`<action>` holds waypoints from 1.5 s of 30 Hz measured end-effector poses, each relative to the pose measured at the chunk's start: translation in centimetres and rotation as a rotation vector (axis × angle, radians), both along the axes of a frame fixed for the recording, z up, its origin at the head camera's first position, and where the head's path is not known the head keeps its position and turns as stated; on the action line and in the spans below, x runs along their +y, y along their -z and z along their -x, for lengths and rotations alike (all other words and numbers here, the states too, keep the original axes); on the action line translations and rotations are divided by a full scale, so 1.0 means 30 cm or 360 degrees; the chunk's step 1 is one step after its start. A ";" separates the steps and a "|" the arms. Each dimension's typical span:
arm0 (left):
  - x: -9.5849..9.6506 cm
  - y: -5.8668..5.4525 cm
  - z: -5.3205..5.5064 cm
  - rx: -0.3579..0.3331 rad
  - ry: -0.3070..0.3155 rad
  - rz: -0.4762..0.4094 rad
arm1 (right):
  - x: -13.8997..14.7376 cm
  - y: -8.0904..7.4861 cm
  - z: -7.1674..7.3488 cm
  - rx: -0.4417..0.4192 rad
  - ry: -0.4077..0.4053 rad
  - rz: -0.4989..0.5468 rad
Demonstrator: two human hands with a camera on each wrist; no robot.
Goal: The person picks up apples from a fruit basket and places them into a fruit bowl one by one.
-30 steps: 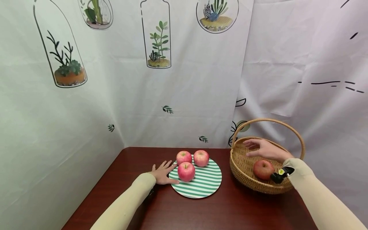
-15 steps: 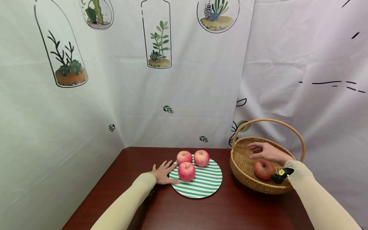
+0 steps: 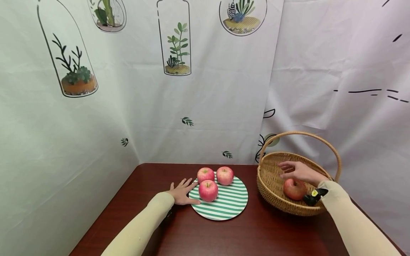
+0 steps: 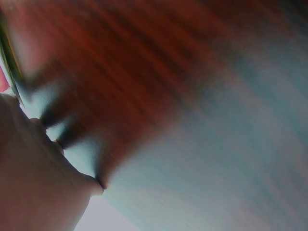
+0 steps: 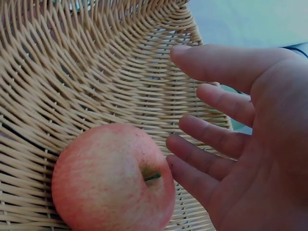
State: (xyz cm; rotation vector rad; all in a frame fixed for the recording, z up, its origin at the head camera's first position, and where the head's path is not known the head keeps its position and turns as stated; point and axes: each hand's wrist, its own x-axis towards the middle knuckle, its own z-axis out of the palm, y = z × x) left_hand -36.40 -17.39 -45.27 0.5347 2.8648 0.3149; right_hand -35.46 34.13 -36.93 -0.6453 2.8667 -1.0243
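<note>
On the round green-and-white striped placemat [image 3: 224, 206] sit three red apples [image 3: 208, 191], grouped toward its upper left. My left hand [image 3: 182, 193] lies flat with fingers spread at the placemat's left edge, thumb and fingertips over its rim. In the right part of the head view, my right hand [image 3: 301, 171] is inside the wicker basket [image 3: 272, 192], above a single apple [image 3: 294, 190]. The right wrist view shows that hand's fingers relaxed and apart, holding nothing, with the little finger right beside the apple [image 5: 110, 178], stem facing the palm.
The basket's tall arched handle [image 3: 299, 133] rises behind my right hand. A dark reddish wooden table [image 3: 198, 238] lies under everything. White cloth [image 3: 205, 96] printed with plants in jars hangs behind and to the left. A black wrist device [image 3: 312, 197] sits at my right cuff.
My right hand has moved slightly down and to the right within the basket, nearer the apple there. The left hand, placemat and its apples have stayed put.
</note>
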 end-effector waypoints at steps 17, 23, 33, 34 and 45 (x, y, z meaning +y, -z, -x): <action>-0.012 0.019 0.013 -0.0010 0.0029 -0.0049 | 0.025 0.026 -0.004 -0.0202 0.0003 -0.0052; -0.013 0.025 0.015 0.0005 0.0031 -0.0070 | 0.041 0.034 -0.010 -0.0261 -0.0024 -0.0081; -0.018 0.049 0.034 -0.0005 0.0016 -0.0075 | 0.047 0.037 -0.023 -0.0445 -0.0029 -0.0057; -0.020 0.059 0.041 0.0000 0.0018 -0.0078 | 0.046 0.036 -0.023 -0.0481 -0.0037 -0.0043; -0.021 0.047 0.028 0.0014 0.0041 -0.0101 | 0.041 0.038 -0.023 -0.0431 -0.0032 -0.0156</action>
